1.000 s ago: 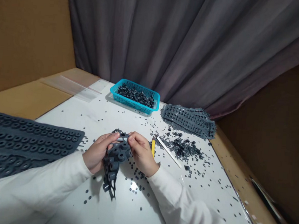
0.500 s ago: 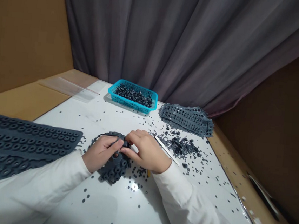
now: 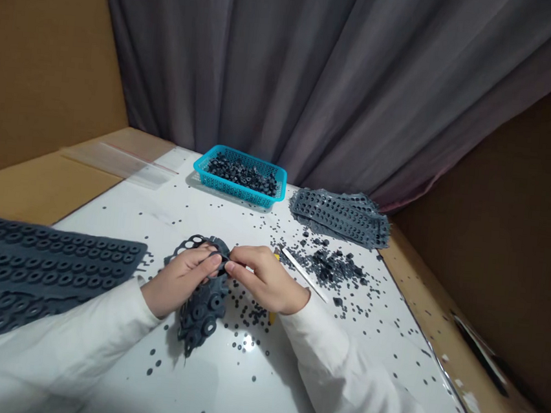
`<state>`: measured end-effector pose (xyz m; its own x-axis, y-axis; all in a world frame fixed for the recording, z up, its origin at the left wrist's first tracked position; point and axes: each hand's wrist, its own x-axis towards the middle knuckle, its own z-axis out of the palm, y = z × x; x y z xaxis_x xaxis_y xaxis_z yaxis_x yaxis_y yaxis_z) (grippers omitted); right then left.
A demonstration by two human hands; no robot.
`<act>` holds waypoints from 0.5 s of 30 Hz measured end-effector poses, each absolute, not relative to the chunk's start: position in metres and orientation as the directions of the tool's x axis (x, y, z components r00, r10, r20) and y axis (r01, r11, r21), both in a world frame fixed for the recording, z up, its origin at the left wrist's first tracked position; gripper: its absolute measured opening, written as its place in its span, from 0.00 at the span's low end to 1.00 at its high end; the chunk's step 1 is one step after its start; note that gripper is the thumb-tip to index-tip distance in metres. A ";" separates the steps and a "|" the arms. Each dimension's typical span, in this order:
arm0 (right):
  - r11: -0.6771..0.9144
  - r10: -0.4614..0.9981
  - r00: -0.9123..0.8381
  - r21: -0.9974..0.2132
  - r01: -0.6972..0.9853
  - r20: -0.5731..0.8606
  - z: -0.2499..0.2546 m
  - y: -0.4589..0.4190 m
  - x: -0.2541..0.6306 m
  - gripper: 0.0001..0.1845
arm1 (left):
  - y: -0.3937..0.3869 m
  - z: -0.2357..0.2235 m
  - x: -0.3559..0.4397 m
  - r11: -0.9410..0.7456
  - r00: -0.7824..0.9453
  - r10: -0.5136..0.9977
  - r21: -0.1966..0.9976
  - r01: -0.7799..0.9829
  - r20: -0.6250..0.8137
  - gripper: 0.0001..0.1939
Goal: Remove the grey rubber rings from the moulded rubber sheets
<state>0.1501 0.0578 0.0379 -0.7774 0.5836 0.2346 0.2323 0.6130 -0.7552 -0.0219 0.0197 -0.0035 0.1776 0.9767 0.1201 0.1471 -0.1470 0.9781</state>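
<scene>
Between my hands a dark grey rubber sheet [image 3: 203,313] with moulded rings is bent over, its lower end hanging toward me and several punched-out holes showing at its upper left. My left hand [image 3: 183,277] grips the sheet, thumb pressed against the fingers. My right hand [image 3: 268,280] pinches at the sheet's right edge, fingertips close to the left thumb; whether a single ring lies in that pinch is hidden. Small black discs [image 3: 250,313] lie scattered below the right hand. A yellow object [image 3: 271,318] shows partly from under that hand.
More ringed rubber sheets [image 3: 50,266] lie at left. A blue basket [image 3: 238,193] holds many small black parts. Punched-out sheets [image 3: 340,218] are stacked at back right, near a heap of black bits [image 3: 335,267]. A white strip [image 3: 304,274] and clear plastic bags [image 3: 128,163] also lie there.
The sheet has been folded and turned, so its lower end hangs further down and holes show at upper left. My right fingers have closed into a tighter pinch.
</scene>
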 end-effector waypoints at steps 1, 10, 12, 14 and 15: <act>0.573 0.606 -0.760 -0.792 0.211 0.236 0.036 0.058 0.150 0.16 | 0.019 -0.004 -0.022 -0.073 0.189 0.980 0.996 0.058 0.061 0.20; 0.119 0.734 -0.653 -0.981 -0.151 0.190 0.011 0.052 0.137 0.15 | 0.014 0.014 -0.020 0.357 0.234 0.930 0.855 -0.377 -0.285 0.20; 0.047 0.744 -0.645 -0.976 -0.213 0.177 0.006 0.051 0.135 0.14 | 0.014 0.014 -0.020 0.365 0.207 0.929 0.844 -0.393 -0.306 0.18; -0.001 0.749 -0.643 -0.969 -0.246 0.163 0.003 0.050 0.133 0.14 | 0.015 0.012 -0.020 0.360 0.201 0.932 0.835 -0.415 -0.302 0.17; -0.020 0.746 -0.648 -0.967 -0.253 0.154 0.003 0.050 0.132 0.14 | 0.016 0.011 -0.020 0.356 0.208 0.933 0.833 -0.423 -0.294 0.16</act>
